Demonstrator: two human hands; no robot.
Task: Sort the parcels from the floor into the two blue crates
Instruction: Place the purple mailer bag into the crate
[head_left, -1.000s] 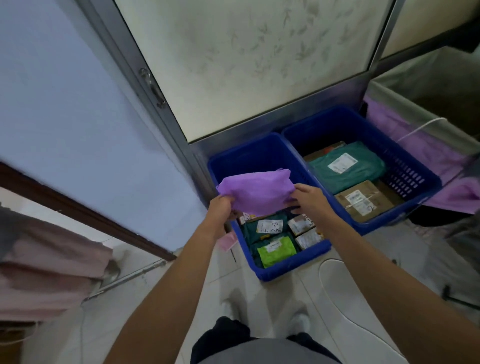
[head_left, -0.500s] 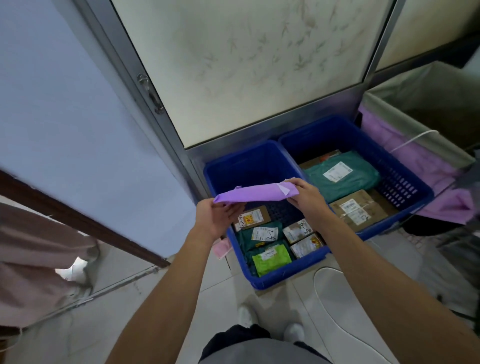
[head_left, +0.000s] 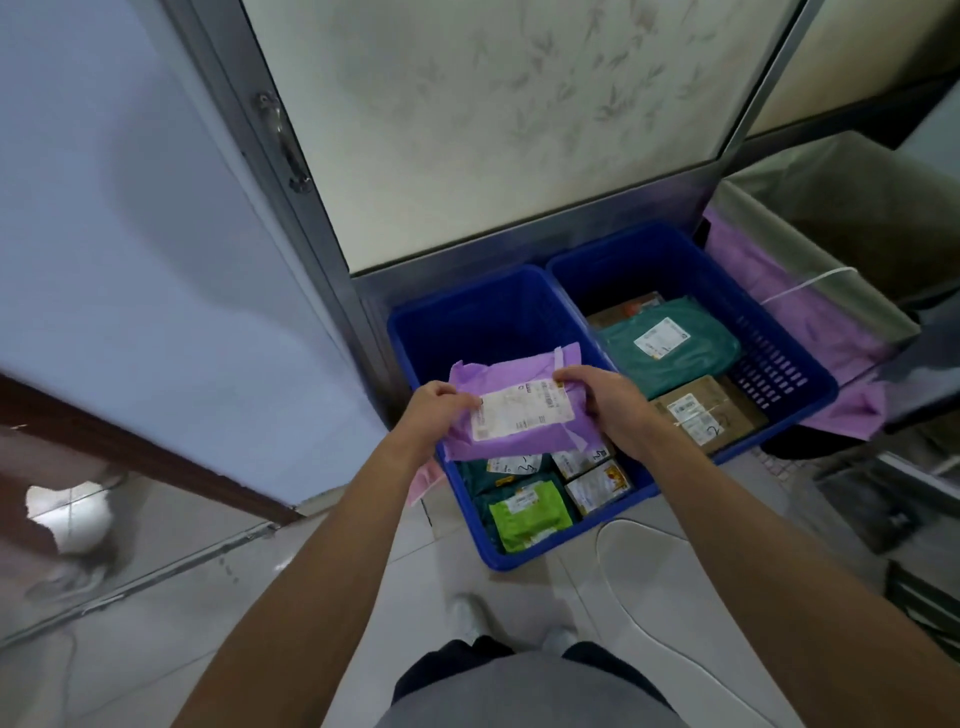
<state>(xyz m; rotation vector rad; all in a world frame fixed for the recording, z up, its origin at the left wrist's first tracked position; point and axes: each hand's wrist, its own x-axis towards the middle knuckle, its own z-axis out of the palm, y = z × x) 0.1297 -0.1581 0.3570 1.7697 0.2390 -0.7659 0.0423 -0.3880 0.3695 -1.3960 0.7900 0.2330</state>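
Over a tiled floor (head_left: 234, 613), the left hand (head_left: 441, 410) and right hand (head_left: 608, 410) pinch opposite ends of a purple parcel (head_left: 524, 415), label up, above the left blue crate (head_left: 483, 322). It looks soft, light and probably slick, so it is best held by its edges. Beyond are the right blue crate (head_left: 649, 265) and a frosted glass door (head_left: 519, 130).

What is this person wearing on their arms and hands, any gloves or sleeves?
Nothing shows: the left hand and right hand are ungloved, both forearms are bare to the frame's edge with no sleeve in view, and neither wrist carries a watch or band.
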